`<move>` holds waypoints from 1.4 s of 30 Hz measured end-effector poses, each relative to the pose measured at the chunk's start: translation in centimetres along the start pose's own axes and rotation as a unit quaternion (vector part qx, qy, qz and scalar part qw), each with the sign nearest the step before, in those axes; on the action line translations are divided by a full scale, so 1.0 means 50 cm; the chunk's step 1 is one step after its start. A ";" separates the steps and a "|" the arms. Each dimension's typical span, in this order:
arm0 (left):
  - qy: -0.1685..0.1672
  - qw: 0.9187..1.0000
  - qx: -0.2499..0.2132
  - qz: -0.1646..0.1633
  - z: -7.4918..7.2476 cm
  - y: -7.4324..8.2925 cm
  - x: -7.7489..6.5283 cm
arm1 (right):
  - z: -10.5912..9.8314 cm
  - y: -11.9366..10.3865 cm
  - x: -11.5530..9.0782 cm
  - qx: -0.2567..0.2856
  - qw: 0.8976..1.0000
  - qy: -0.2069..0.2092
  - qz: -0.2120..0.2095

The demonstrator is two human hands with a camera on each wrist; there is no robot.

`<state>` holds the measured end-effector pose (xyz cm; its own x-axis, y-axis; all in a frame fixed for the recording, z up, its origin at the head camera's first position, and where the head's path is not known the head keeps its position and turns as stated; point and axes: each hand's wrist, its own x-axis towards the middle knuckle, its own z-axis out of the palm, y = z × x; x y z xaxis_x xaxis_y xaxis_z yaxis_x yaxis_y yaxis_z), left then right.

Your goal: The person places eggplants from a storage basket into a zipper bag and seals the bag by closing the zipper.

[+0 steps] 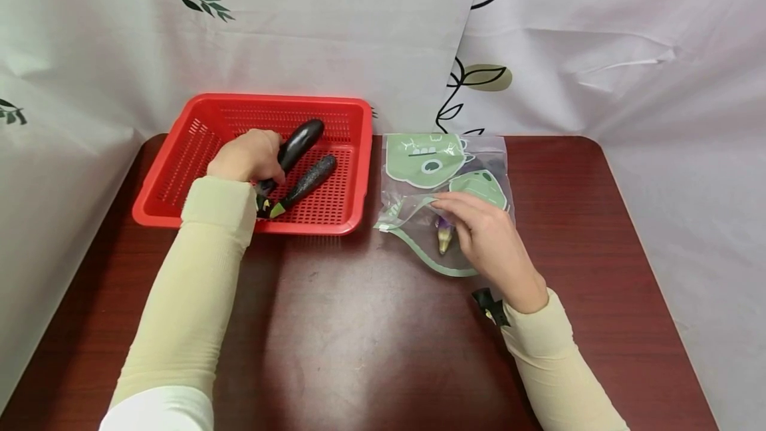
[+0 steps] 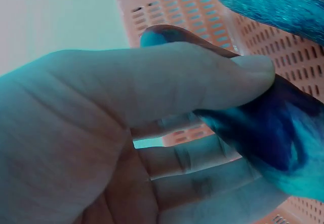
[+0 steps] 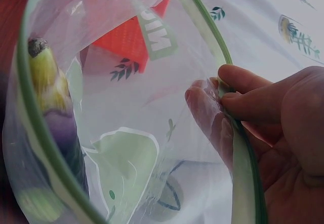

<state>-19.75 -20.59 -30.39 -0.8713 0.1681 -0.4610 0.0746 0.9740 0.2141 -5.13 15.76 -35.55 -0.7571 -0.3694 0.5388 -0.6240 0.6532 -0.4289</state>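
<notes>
My left hand [image 1: 247, 155] grips a glossy dark eggplant [image 1: 302, 143] inside the red basket. In the left wrist view the thumb lies over the eggplant [image 2: 283, 127] and the fingers curl beneath it. Beside it in the basket lies a dark speckled zucchini [image 1: 309, 183] with a green stem end. On the right, my right hand [image 1: 493, 241] pinches the upper edge of a clear zip bag [image 1: 419, 238] with green print, and its mouth gapes. Inside the bag is a purple eggplant, its pale stem [image 3: 44, 67] towards the opening.
The red perforated basket [image 1: 363, 185] stands at the back left of the dark wood table [image 1: 335, 324]. White curtains with leaf prints [image 1: 335, 32] hang behind and at both sides. A small black thing [image 1: 489, 306] sits by the right wrist.
</notes>
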 end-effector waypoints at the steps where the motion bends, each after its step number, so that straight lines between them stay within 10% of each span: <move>1: 0.003 1.000 0.004 0.001 -0.001 0.002 -0.001 | 0.000 0.000 0.000 -0.001 1.000 0.000 0.001; 42: 0.113 0.992 0.007 0.055 0.002 0.060 -0.141 | -0.003 -0.001 -0.002 -0.005 1.000 0.000 -0.001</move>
<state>-13.33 -18.85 -26.61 -0.9441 0.2361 -0.2299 0.1805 0.9542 0.2387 -4.96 15.86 -35.46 -0.7559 -0.3701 0.5400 -0.6233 0.6591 -0.4209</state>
